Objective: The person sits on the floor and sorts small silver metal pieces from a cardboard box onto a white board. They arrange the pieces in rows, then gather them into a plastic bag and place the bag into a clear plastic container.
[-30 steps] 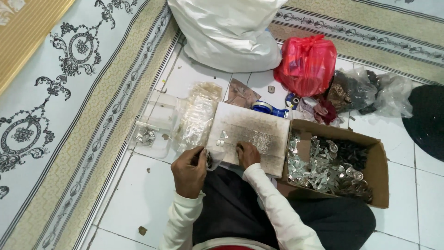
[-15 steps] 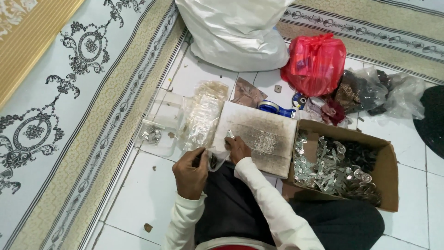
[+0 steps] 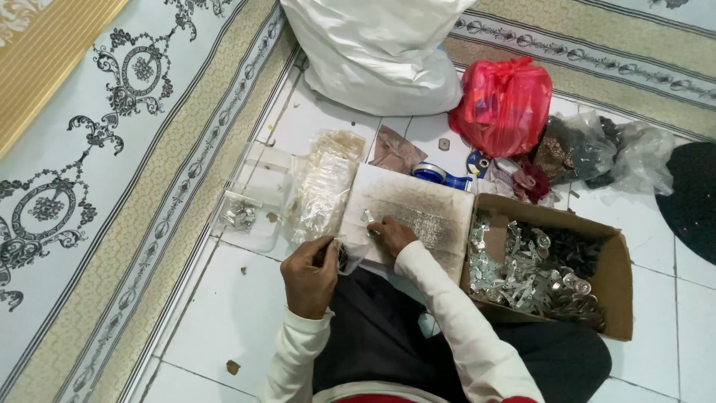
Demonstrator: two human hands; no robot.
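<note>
From the head camera, the left hand (image 3: 309, 276) pinches a small clear plastic bag (image 3: 344, 257) just off the near edge of the worn white board (image 3: 418, 216). The right hand (image 3: 391, 235) rests on that board, fingertips closed on a small silvery piece (image 3: 368, 217). If the limp bag mouth sags shut, the piece could likely drop onto the white floor tiles (image 3: 224, 313).
</note>
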